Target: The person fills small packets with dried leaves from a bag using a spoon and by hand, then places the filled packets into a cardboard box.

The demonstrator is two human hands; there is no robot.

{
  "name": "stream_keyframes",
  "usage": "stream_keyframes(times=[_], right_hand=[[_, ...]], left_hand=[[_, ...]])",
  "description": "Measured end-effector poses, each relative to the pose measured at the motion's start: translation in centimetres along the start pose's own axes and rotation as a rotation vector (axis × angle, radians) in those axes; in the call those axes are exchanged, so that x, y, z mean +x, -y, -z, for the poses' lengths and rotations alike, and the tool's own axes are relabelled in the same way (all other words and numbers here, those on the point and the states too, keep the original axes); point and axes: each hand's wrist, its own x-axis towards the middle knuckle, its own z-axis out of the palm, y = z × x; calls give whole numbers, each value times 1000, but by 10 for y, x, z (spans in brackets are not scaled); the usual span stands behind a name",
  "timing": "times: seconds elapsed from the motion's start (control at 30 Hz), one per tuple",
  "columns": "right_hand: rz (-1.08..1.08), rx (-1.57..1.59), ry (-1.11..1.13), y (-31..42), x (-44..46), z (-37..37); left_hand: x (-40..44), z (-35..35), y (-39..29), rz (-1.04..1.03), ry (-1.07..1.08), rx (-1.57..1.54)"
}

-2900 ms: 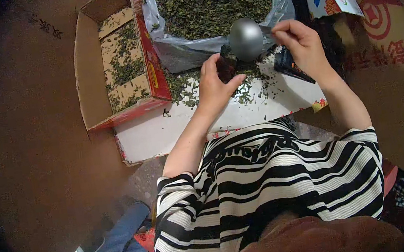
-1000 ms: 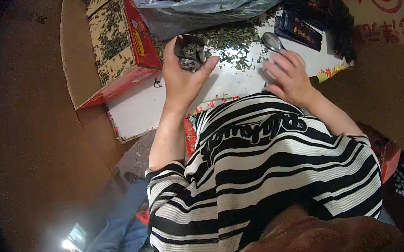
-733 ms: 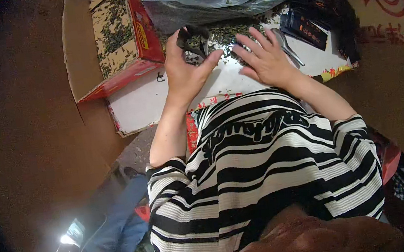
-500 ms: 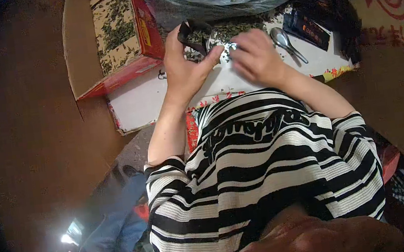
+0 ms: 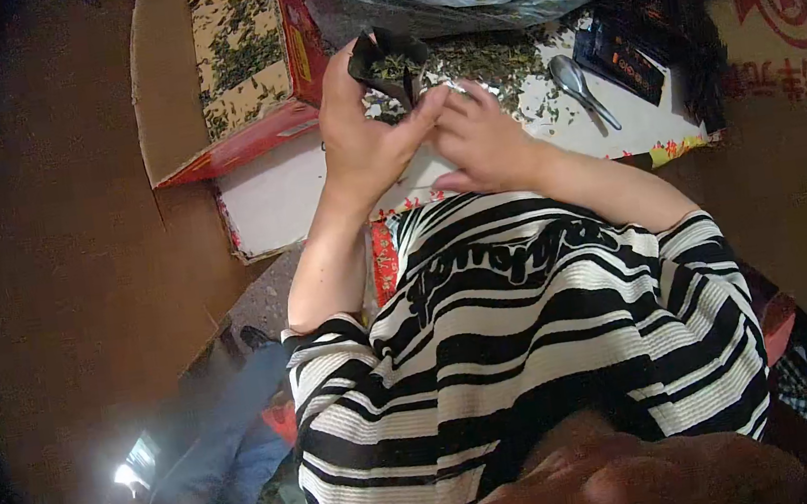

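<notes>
My left hand (image 5: 363, 126) is closed round a small black pouch (image 5: 388, 64), whose mouth faces up; dried leaves show inside. My right hand (image 5: 486, 141) is just right of the pouch, its fingertips close to my left thumb and its own thumb held apart. I see nothing held in it, though its palm side is hidden. Loose dried leaves (image 5: 491, 62) lie beyond my hands on a white board (image 5: 272, 208). A metal spoon (image 5: 583, 89) rests to the right of my right hand.
A clear plastic bag (image 5: 474, 7) full of dried leaves stands at the back. On the left is an open red cardboard box (image 5: 297, 43) with leaves on its flap. Flat black pouches (image 5: 622, 64) lie at the right, near a printed carton (image 5: 785, 34).
My right hand has moved left, closer to the pouch, and its fingers are no longer blurred. My left hand still holds the pouch, now with leaves visible inside.
</notes>
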Motion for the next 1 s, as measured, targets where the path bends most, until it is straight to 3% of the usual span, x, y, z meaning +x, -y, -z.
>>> stream_keyframes(times=[0.07, 0.2, 0.3, 0.43, 0.53, 0.57, 0.67, 0.7, 0.8, 0.9, 0.97, 1.0], right_hand=[[55, 23, 33, 1, 2, -5], [-117, -230, -135, -16, 19, -16], [10, 507, 295, -7, 33, -59], [458, 241, 169, 51, 40, -66], [290, 441, 122, 79, 42, -166], [287, 441, 117, 83, 57, -163], [446, 170, 701, 87, 100, -125], [440, 169, 696, 84, 99, -125], [153, 535, 198, 66, 76, -124], [271, 619, 94, 15, 56, -177], [-127, 901, 290, 17, 53, -84], [-127, 898, 294, 9, 46, -74]], left_hand=[[3, 4, -2, -34, 6, 40], [10, 15, -8, -58, 8, -35], [14, 24, -21, -43, 16, -97], [14, 32, -21, -2, 10, -72], [13, 29, -21, 23, 12, -63], [13, 27, -21, 36, 17, -82], [14, 24, -19, 39, 34, -94], [14, 24, -18, 30, 35, -89], [18, 24, -17, 28, 29, -72], [17, 27, -15, 54, 11, -41], [18, 28, -13, 16, 15, 7], [17, 28, -12, -4, 16, 29]])
